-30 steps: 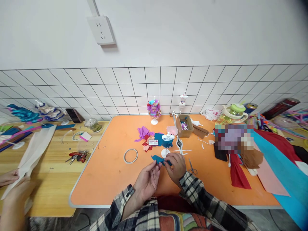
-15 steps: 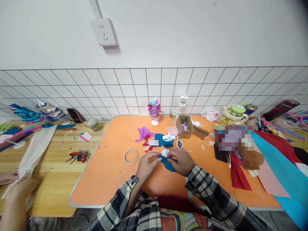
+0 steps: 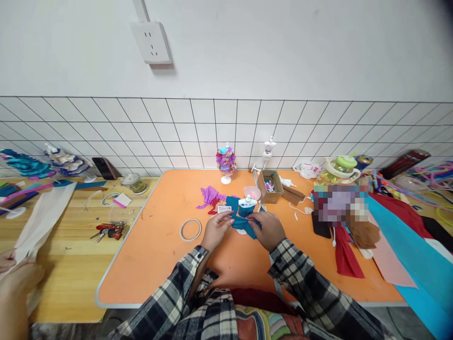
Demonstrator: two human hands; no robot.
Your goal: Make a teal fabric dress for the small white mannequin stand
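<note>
Between my two hands a strip of teal crepe paper or cloth is stretched, pinched at one end by my left hand and at the other by my right hand. Just behind it stands a small white dress form with teal wrapped round its body. The strip lies in front of the form's lower part and hides some of its stand; whether they touch I cannot tell. More teal material lies left of the form, partly over a small white label box.
A roll of tape lies left of my hands. Behind are a dressed purple form, a bare form, a cardboard box and a pink bowl. Another person's hands hold white material at left. A teapot stands right.
Both hands have moved forward with the teal strip, bringing it up to the dress form. The strip is now spread more widely, and the view has shifted slightly.
</note>
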